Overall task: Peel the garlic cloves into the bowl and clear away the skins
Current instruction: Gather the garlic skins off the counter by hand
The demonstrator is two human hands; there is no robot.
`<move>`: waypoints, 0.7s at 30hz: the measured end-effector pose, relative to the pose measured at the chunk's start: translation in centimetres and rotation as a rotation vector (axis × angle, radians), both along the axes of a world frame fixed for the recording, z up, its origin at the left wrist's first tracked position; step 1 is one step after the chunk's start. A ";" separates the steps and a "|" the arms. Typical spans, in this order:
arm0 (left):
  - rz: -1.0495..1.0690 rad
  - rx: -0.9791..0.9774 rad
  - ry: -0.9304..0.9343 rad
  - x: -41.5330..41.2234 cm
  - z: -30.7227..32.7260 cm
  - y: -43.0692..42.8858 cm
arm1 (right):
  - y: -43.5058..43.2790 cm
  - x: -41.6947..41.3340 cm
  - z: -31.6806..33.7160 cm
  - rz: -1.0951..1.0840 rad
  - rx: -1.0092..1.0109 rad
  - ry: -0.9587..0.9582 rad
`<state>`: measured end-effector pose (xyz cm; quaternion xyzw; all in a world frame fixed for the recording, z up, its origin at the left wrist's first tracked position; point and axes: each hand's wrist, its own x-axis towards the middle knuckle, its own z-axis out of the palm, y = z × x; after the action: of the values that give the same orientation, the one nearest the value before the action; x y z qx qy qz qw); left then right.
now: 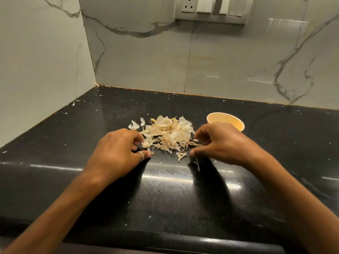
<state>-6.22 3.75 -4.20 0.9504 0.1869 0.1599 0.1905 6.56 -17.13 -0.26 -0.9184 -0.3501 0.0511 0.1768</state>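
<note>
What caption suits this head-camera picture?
Left hand and right hand flank a garlic-skin pile on a black counter, bowl nearby.

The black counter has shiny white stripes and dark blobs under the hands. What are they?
Head view: the stripes on the counter are glare from lights reflecting off polished stone; the dark shapes are shadows of the left hand and right hand, falling toward the camera; the garlic skins look sharp, while the wide lens curves the counter's front edge.
</note>
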 end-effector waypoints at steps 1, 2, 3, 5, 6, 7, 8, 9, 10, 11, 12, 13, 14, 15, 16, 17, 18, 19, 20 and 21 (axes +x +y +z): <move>-0.014 -0.009 -0.035 -0.2 0.0 -0.3 | -0.4 -0.3 0.0 0.027 -0.037 0.039; -0.027 -0.010 -0.067 -0.4 -0.1 -0.5 | -0.7 -0.6 -0.1 0.057 -0.056 0.059; -0.039 -0.003 -0.085 -0.7 -0.1 -0.7 | -0.9 -0.9 -0.2 0.088 -0.064 0.056; -0.086 0.020 -0.048 -1.2 -0.1 -0.9 | -1.0 -1.6 -0.6 0.139 -0.076 0.045; -0.125 0.033 -0.006 -1.4 0.0 -0.9 | -0.7 -2.0 -0.8 0.161 -0.082 0.043; -0.163 0.051 0.036 -1.3 0.0 -1.0 | -0.3 -2.2 -1.1 0.180 -0.087 0.032; -0.193 0.070 0.071 -1.1 0.0 -1.0 | 0.3 -2.4 -1.3 0.198 -0.088 0.005; -0.215 0.087 0.091 -0.7 0.0 -1.0 | 1.1 -2.4 -1.5 0.213 -0.089 -0.036; -0.232 0.101 0.101 -0.1 0.0 -1.0 | 1.8 -2.2 -1.7 0.226 -0.087 -0.077; -0.245 0.108 0.105 0.5 0.0 -1.0 | 2.3 -2.0 -1.8 0.235 -0.075 -0.103; -0.253 0.106 0.105 0.9 0.1 -1.0 | 2.7 -1.8 -1.9 0.236 -0.055 -0.113; -0.253 0.097 0.102 1.0 0.5 -0.8 | 2.7 -1.6 -1.9 0.231 -0.025 -0.110; -0.244 0.089 0.095 0.7 0.9 -0.4 | 2.3 -1.5 -1.7 0.216 0.017 -0.097; -0.226 0.089 0.084 0.1 1.4 0.3 | 1.6 -1.5 -1.4 0.197 0.069 -0.080; -0.205 0.102 0.080 -0.7 1.8 1.2 | 0.6 -1.5 -1.1 0.177 0.116 -0.074; -0.185 0.119 0.093 -1.8 2.1 2.3 | -0.7 -1.7 -0.8 0.158 0.136 -0.080; -0.172 0.133 0.122 -2.8 2.2 3.5 | -1.9 -1.9 -0.5 0.142 0.121 -0.097; -0.166 0.134 0.155 -3.8 2.1 4.5 | -3.2 -2.1 -0.2 0.132 0.073 -0.106; -0.165 0.125 0.179 -4.6 1.8 5.4 | -4.2 -2.5 -0.1 0.129 0.009 -0.101; -0.172 0.112 0.189 -5.2 1.5 5.9 | -4.9 -2.8 -0.2 0.127 -0.058 -0.090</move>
<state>-11.39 9.61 -2.72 0.9828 0.1127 0.0628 0.1318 3.80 -21.99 -0.46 -0.9004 -0.4137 0.0311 0.1309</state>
